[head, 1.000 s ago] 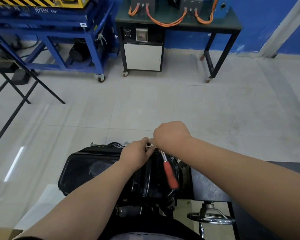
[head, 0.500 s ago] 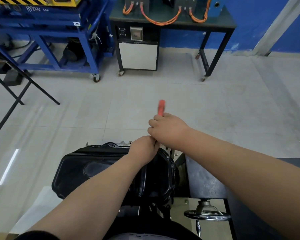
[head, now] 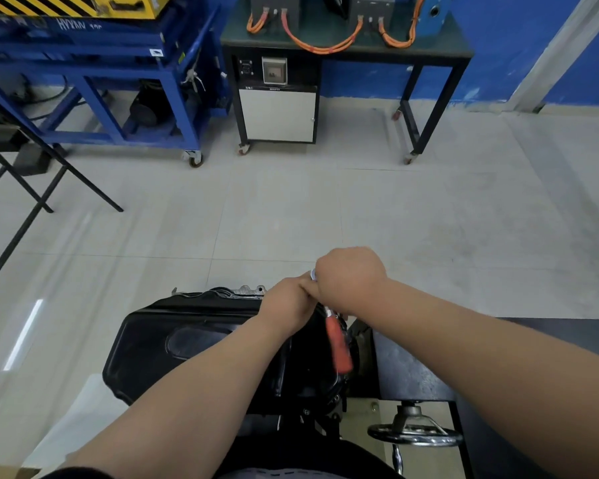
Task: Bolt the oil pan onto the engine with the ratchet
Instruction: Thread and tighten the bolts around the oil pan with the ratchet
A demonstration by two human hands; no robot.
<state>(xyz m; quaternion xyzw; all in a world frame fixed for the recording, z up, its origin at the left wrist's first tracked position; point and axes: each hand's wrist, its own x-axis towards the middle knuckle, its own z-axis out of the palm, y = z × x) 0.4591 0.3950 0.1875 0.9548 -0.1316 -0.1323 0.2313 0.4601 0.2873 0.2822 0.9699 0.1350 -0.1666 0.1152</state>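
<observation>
- The oil pan (head: 194, 344), glossy and black, sits in the lower centre of the frame on top of the engine (head: 246, 291). Only a grey flange of the engine shows, along the pan's far edge.
- The ratchet (head: 338, 344) is at the pan's right end. Its orange grip is blurred and slants down toward the lower right, bare of either hand.
- The right hand (head: 350, 280) is a closed fist round the ratchet's metal upper end, with a bit of bright steel showing at its left side.
- The left hand (head: 286, 311) touches that fist with its fingers curled away from the camera. What it holds cannot be told.
- The ratchet is probably rigid steel with some heft. The orange grip would give the best leverage, with 1 hand steadying the head over the bolt.
- The pan looks like stiff pressed sheet with a thin rim, so it likely needs even tightening.
- A chrome handwheel (head: 414, 435) sits at the lower right.
</observation>
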